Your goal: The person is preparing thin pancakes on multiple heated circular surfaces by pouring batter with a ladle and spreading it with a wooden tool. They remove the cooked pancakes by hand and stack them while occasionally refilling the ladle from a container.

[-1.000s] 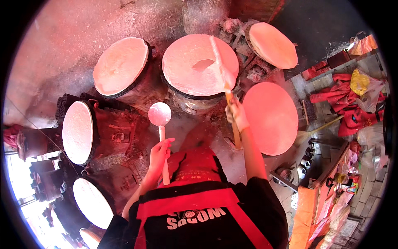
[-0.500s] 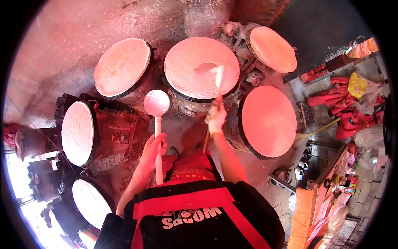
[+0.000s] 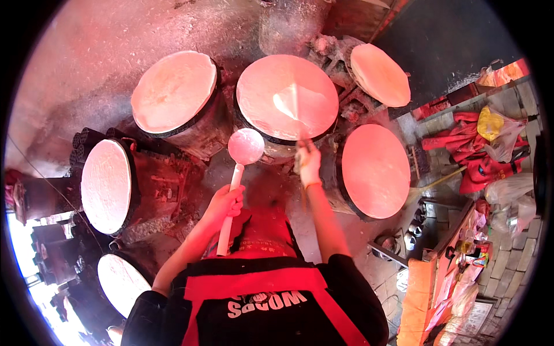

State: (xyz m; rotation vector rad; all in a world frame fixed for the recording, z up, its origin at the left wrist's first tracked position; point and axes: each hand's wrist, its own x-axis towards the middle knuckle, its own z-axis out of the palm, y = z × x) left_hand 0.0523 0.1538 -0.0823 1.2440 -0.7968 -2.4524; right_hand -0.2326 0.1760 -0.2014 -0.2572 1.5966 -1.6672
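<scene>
Closed around the pale handle of a ladle (image 3: 246, 146), my left hand (image 3: 226, 203) holds it in front of my apron. The ladle's round bowl points away from me, just short of the middle griddle. My right hand (image 3: 309, 164) is at the near rim of that griddle (image 3: 314, 78), gripping a thin-handled batter spreader (image 3: 296, 102). Its blade is smeared by motion over the griddle's centre, beside a bright white patch. A pale, thin layer covers the round top. Part of the spreader's handle is hidden by my fingers.
More round griddles surround me: one at the far left (image 3: 173, 92), one at the left (image 3: 105, 187), one at the right (image 3: 376, 173), one at the far right (image 3: 380, 75). Red cloths and plastic bags (image 3: 505, 141) lie right. An orange-draped table (image 3: 418, 300) stands near right.
The ladle and my left hand have shifted right, toward the middle griddle's near edge. My right hand has drawn slightly nearer and right, while the spreader's blade has swept left over the griddle.
</scene>
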